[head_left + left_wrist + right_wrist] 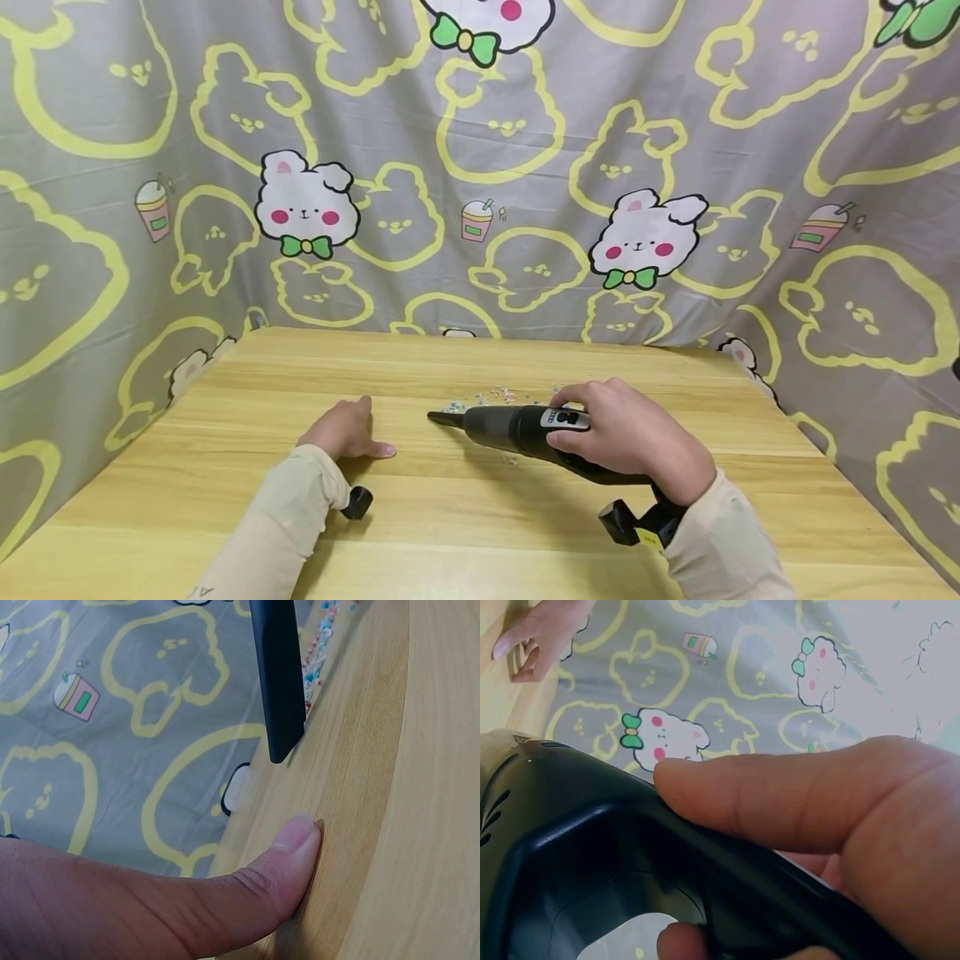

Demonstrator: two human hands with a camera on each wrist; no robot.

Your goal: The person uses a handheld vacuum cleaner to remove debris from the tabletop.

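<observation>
Black and smoky grey, a slim-nozzled handheld vacuum [498,425] with silver panel [553,417] fills my right grip [630,429] near coloured scraps [504,395]; my left grip [347,429] rests, thumb spread, on the counter [450,550].

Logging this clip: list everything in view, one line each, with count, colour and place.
Table: 1, light wood, beneath the hands
Cloth backdrop: at least 1, grey with yellow outlines and white rabbit faces, behind the table and along both sides
Handheld vacuum: 1, black, over the table, nozzle toward the person's left
Small scraps: many, too small to count, mixed colours, on the table, mostly beyond the vacuum
Left wrist device: 1, black, at the left wrist
Right wrist device: 1, black, at the right wrist
Sleeves: 2, beige, on the forearms
Left hand: 1, bare, resting on the table
Right hand: 1, bare, gripping the vacuum
</observation>
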